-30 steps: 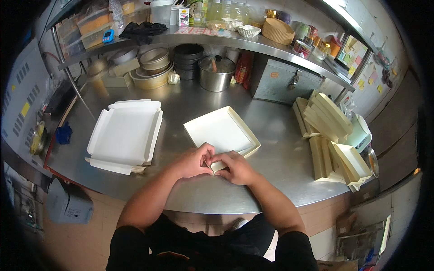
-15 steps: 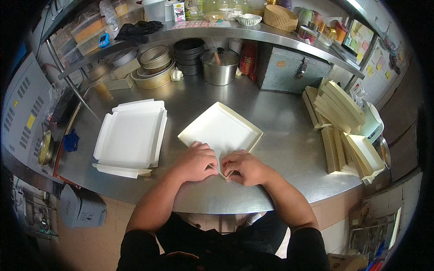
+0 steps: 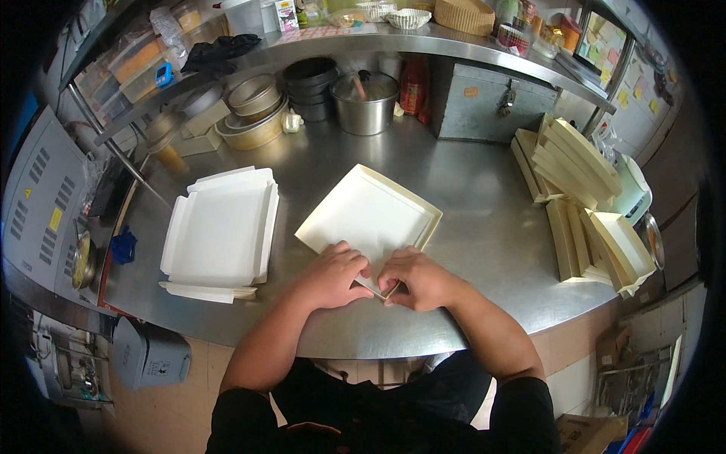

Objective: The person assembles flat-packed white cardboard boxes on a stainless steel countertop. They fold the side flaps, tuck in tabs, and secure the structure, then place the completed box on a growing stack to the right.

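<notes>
Shallow square cream cardboard tray (image 3: 361, 219) w/ pale inside sits near the middle of the brushed stainless-steel worktop (image 3: 484, 250), turned diamond-wise, one corner toward the person's body. Both bare hands are on that near corner: L = left hand (image 3: 338, 277), thumb & fingers pinched on the near-left wall just beside the corner; R = right hand (image 3: 420, 280), fingers curled over the near-right wall, thumb low by the corner tip. Hands close tog. but a small gap shows b/w them, w/ the corner edge visible there; exact fingertip contact partly hidden by the knuckles. Far walls stand up, free of the hands. Handling, my guess: v. light, thin board, fairly stiff along a folded wall but floppy-ish across the flat base; prob. smooth & a bit slidey on steel, so a hard push could shift the whole thing. Not breakable, but creases, dents & torn corners are the risk, so go easy w/ pressure. Best hold = thumb outside, fingers inside, on the walls right at a corner, where 2 sides brace each other; mid-wall prob. bows, & lifting by one wall only might bend it. To the L, well apart: stack of flat white cardboard blanks w/ flaps (image 3: 221, 231). To the R: leaning pile of cream cardboard trays (image 3: 575, 170).
</notes>
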`<state>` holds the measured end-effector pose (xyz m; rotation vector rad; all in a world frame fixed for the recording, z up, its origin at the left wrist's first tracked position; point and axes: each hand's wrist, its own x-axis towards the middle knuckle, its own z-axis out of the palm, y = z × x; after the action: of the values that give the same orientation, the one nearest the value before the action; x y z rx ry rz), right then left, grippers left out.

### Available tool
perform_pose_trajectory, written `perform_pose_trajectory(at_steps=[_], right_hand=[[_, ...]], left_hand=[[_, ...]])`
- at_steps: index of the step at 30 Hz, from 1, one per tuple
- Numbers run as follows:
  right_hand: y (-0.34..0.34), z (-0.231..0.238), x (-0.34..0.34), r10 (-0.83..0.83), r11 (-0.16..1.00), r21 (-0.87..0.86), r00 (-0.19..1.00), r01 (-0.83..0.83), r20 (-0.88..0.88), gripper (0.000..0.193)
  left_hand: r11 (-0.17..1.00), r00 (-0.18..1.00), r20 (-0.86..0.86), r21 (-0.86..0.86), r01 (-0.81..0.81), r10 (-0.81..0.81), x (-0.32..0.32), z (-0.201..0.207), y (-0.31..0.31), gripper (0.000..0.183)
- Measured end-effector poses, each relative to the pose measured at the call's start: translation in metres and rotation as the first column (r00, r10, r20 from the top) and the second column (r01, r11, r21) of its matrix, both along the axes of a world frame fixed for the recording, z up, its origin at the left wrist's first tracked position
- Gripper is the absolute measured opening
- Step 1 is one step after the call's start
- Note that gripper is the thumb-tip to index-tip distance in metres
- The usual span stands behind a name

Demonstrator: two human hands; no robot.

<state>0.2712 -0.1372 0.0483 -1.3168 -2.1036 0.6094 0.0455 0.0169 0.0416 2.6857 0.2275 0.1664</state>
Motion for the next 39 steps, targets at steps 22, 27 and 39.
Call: perform_pose_trajectory(at_steps=[22,27,39], right_hand=[[0.001,-0.002,0.003,0.019,0.999,0.035,1.0,-0.018,-0.017,0.028],[0.002,0.0,0.004,0.022,0.999,0.04,1.0,-0.022,-0.013,0.028],[0.002,-0.007,0.007,0.022,1.0,0.018,0.998,-0.021,-0.052,0.028]], left_hand=[[0.997,0.996,0.063,-0.038,-0.063,0.065,0.001,0.004,-0.003,0.045],[0.996,0.996,0.069,-0.06,-0.059,0.063,0.002,0.005,-0.003,0.039],[0.994,0.985,0.141,-0.023,0.108,-0.103,0.007,0.005,-0.012,0.015]])
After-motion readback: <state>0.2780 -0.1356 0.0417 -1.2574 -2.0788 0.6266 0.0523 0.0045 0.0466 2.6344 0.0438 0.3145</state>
